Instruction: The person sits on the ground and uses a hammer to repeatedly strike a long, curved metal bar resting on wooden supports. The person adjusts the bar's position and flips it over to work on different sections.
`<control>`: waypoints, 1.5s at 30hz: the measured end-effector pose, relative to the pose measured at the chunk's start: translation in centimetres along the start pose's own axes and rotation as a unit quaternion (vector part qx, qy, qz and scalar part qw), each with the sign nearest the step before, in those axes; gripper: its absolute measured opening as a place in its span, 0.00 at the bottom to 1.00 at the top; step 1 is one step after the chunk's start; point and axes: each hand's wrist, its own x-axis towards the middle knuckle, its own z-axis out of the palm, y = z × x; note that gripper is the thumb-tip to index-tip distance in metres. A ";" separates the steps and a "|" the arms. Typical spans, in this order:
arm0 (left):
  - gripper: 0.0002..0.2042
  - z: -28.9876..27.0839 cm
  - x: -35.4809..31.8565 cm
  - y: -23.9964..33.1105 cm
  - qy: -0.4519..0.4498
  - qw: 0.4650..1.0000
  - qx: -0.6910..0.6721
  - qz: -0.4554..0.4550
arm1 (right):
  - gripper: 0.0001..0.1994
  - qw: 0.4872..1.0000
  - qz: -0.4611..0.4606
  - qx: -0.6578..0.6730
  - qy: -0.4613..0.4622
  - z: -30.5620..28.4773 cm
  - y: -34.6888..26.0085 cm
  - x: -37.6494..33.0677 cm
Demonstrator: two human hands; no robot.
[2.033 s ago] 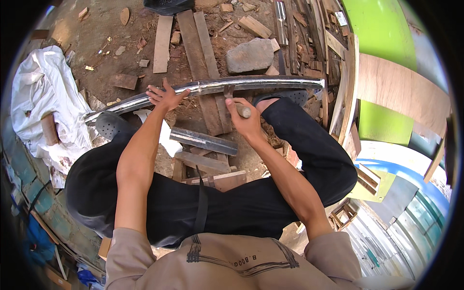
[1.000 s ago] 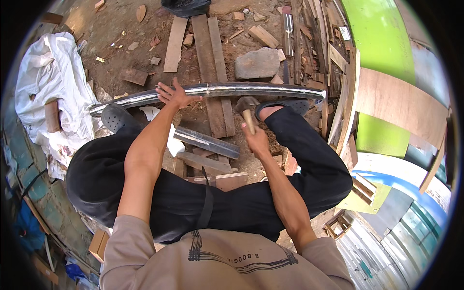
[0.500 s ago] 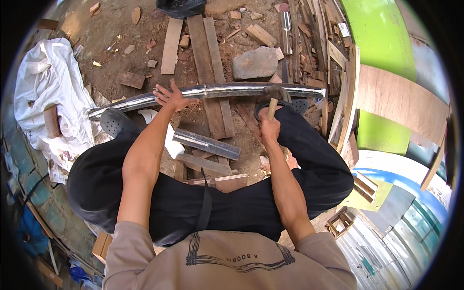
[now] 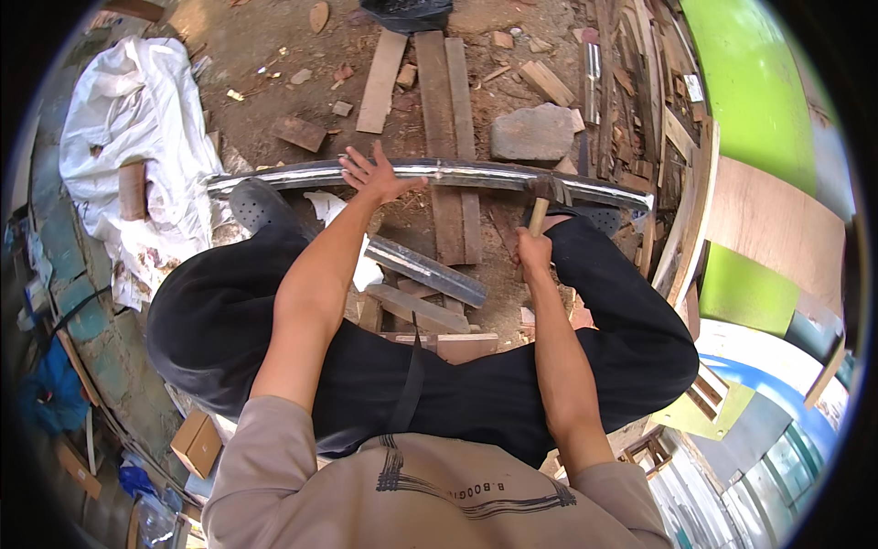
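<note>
**Hammer head down on the long metal bar**

The person crouches over a long, shiny, slightly curved metal bar (image 4: 457, 172) that lies across the dirt ground (image 4: 274, 55), running from beside the left shoe (image 4: 259, 205) to past the right knee. It crosses two dark wooden planks (image 4: 445, 82) laid side by side.

The left hand (image 4: 373, 176) is spread flat — fingers fanned, palm pressing on top of the bar near its middle. The right hand (image 4: 533, 249) is wrapped tight around the wooden handle of a hammer (image 4: 546, 194); the metal head sits right at the bar, touching it or very nearly, off to the right of the planks.

Just below the bar, between the knees, a shorter grey metal piece (image 4: 425, 269) lies slanted on the ground, with a few pale offcuts of wood (image 4: 416, 309) beside it. Beyond the bar sits a flat grey stone (image 4: 533, 134), and a lighter plank (image 4: 381, 80) lies left of the dark pair. A crumpled white sheet (image 4: 137, 128) covers the ground on the left — a short wooden block (image 4: 133, 189) rests on it. Stacked timber scraps (image 4: 654, 101) crowd the right side, against a bright green wall (image 4: 759, 82).
</note>
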 end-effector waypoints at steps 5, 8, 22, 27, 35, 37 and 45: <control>0.64 1.1 -1.4 -2.2 0.130 0.989 -0.007 0.072 | 0.16 1.000 -0.015 -0.024 -0.007 1.4 -1.3 -0.8; 0.53 1.0 -3.8 -3.8 0.198 0.973 0.060 0.100 | 0.16 0.999 0.022 0.046 0.002 3.6 -1.6 -1.4; 0.46 -3.2 -6.5 -9.4 0.158 0.982 0.106 -0.011 | 0.16 0.999 0.008 0.033 0.020 5.4 -2.8 -2.6; 0.45 -4.4 -6.4 -7.4 0.115 0.988 0.101 -0.031 | 0.18 0.992 -0.062 -0.095 0.055 5.6 -2.4 -2.4; 0.39 -1.6 -6.1 -7.6 0.222 0.970 0.081 0.053 | 0.21 0.966 -0.136 -0.207 0.077 5.6 -1.0 -1.4; 0.41 -1.9 -5.7 -7.8 0.223 0.973 -0.005 0.055 | 0.22 0.954 -0.167 -0.234 0.086 5.7 -0.7 -1.0; 0.50 -5.0 -3.1 -13.4 0.249 0.962 -0.019 -0.108 | 0.23 0.953 -0.153 -0.258 0.050 4.9 -1.1 -1.4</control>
